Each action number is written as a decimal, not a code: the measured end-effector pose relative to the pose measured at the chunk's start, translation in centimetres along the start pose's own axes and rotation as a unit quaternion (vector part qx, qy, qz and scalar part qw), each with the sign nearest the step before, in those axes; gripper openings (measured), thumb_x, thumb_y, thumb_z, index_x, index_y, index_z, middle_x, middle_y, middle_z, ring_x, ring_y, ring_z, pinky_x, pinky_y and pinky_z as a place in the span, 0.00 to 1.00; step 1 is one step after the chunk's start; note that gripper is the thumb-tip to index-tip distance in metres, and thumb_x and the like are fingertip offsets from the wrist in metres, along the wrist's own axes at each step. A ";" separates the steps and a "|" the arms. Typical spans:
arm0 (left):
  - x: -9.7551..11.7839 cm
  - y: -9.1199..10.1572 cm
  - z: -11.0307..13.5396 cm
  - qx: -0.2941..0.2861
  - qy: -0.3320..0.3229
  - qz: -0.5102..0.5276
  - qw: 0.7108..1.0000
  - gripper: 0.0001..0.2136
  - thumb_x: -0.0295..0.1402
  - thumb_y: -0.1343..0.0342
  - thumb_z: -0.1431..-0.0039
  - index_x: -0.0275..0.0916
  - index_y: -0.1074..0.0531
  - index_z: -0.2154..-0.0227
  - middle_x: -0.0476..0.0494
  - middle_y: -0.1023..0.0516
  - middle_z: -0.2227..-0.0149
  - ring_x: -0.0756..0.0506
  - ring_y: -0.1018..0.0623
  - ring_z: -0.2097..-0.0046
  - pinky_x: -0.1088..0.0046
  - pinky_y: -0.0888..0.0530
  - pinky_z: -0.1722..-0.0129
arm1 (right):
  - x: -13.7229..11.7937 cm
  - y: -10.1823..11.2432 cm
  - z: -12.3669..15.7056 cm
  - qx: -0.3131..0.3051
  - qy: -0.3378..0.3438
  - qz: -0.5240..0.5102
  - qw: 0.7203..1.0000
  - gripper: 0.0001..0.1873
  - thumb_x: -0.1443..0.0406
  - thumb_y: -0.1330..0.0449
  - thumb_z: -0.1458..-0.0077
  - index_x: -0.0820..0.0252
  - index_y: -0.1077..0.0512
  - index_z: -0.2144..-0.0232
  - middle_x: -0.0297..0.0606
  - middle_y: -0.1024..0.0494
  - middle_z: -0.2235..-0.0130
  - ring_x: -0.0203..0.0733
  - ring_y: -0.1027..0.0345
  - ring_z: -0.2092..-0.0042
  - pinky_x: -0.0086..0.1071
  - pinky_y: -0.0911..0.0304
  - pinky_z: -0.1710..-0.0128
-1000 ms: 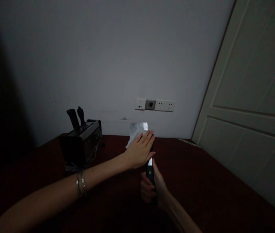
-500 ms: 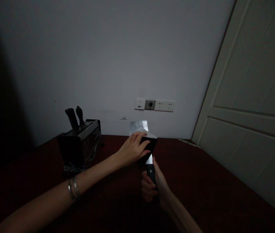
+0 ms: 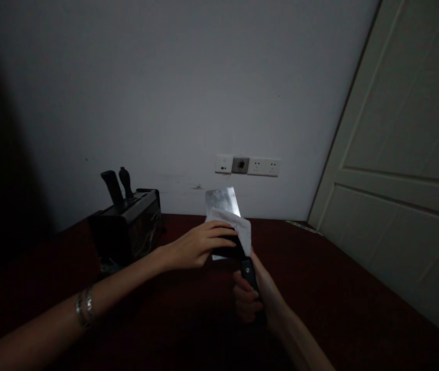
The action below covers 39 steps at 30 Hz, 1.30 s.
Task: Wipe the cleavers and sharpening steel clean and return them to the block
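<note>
My right hand (image 3: 256,296) is wrapped round the black handle of a cleaver (image 3: 222,201). Its broad, shiny blade points up and away from me, tilted a little to the left. With my left hand (image 3: 201,242) I press a white cloth (image 3: 244,233) against the blade, fingers laid across it. The cloth's lower part is in deep shadow, and it covers the middle of the blade.
On the left of the dark red table (image 3: 188,309) stands a black knife block (image 3: 126,226) with two dark handles sticking up. Behind is a pale wall with sockets (image 3: 263,166). A white panelled door (image 3: 405,170) rises on the right.
My left hand has slid left and slightly down, and the cloth now lies spread lower along the blade. My right hand and the cleaver handle have shifted slightly right.
</note>
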<state>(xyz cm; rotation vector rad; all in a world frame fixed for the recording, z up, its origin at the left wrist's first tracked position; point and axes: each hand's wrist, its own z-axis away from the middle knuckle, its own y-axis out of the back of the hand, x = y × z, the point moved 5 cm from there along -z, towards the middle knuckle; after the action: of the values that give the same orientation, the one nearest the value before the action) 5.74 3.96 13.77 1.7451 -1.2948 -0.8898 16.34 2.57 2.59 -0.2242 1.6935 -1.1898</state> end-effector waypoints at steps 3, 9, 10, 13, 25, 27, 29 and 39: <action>0.4 -0.3 0.5 -0.031 0.016 -0.028 0.999 0.28 0.17 0.55 0.50 0.45 0.39 0.47 0.43 0.40 0.43 0.42 0.44 0.41 0.56 0.41 0.43 | 0.3 -0.1 0.0 0.009 -0.021 0.005 1.000 0.43 0.38 0.75 0.51 0.61 0.40 0.90 0.26 0.50 0.91 0.27 0.60 0.91 0.24 0.52 0.91; 0.9 -1.4 1.0 -0.033 0.028 -0.084 0.995 0.20 0.31 0.51 0.42 0.48 0.38 0.46 0.41 0.42 0.43 0.40 0.43 0.43 0.55 0.41 0.44 | 0.7 0.0 -0.3 0.014 -0.031 -0.004 0.999 0.44 0.38 0.77 0.51 0.61 0.39 0.91 0.26 0.50 0.91 0.27 0.60 0.91 0.24 0.51 0.91; 0.9 -1.5 1.0 -0.031 0.029 -0.095 0.995 0.19 0.34 0.52 0.42 0.49 0.38 0.46 0.41 0.42 0.43 0.39 0.43 0.43 0.55 0.41 0.44 | 0.7 0.0 -0.3 0.011 -0.032 -0.003 0.999 0.45 0.38 0.78 0.52 0.61 0.39 0.91 0.26 0.50 0.91 0.27 0.60 0.91 0.24 0.51 0.91; 0.7 -1.8 1.0 -0.029 0.025 -0.123 0.992 0.19 0.36 0.53 0.40 0.51 0.40 0.46 0.42 0.42 0.44 0.40 0.43 0.43 0.55 0.41 0.45 | 0.8 0.0 -0.3 0.005 -0.030 0.000 1.000 0.45 0.38 0.79 0.52 0.61 0.39 0.91 0.26 0.50 0.92 0.27 0.60 0.92 0.24 0.51 0.91; 0.8 -1.6 1.1 -0.036 0.021 -0.149 0.988 0.18 0.37 0.53 0.40 0.51 0.39 0.46 0.41 0.44 0.43 0.40 0.45 0.42 0.57 0.41 0.44 | 0.6 0.2 -0.3 0.062 -0.009 0.023 0.998 0.42 0.36 0.74 0.53 0.60 0.42 0.92 0.26 0.50 0.93 0.27 0.61 0.92 0.23 0.54 0.92; 0.9 -1.6 0.9 -0.036 0.025 -0.149 0.988 0.19 0.38 0.53 0.40 0.51 0.40 0.46 0.42 0.44 0.43 0.40 0.45 0.42 0.57 0.40 0.44 | 0.7 0.3 -0.2 0.078 -0.010 0.022 0.997 0.42 0.37 0.73 0.52 0.60 0.42 0.92 0.25 0.50 0.93 0.27 0.62 0.92 0.23 0.55 0.92; 0.8 -1.6 1.1 -0.035 0.022 -0.146 0.988 0.19 0.37 0.53 0.40 0.52 0.40 0.46 0.43 0.43 0.43 0.40 0.45 0.42 0.57 0.40 0.44 | 0.7 0.4 -0.2 0.090 -0.016 0.021 0.996 0.42 0.38 0.73 0.51 0.60 0.42 0.92 0.26 0.50 0.93 0.27 0.62 0.92 0.23 0.55 0.93; 0.7 -1.9 1.2 -0.027 0.014 -0.139 0.990 0.19 0.38 0.52 0.41 0.51 0.39 0.47 0.42 0.43 0.43 0.39 0.45 0.42 0.56 0.40 0.44 | 1.1 0.3 -0.4 0.089 -0.013 0.011 0.996 0.43 0.39 0.75 0.50 0.60 0.41 0.92 0.26 0.50 0.93 0.27 0.61 0.92 0.24 0.53 0.93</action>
<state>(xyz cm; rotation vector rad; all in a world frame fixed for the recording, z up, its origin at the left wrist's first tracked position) 5.67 3.38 11.46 1.9183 -1.0143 -1.0399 15.60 2.28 1.65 -0.1097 1.5531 -1.3077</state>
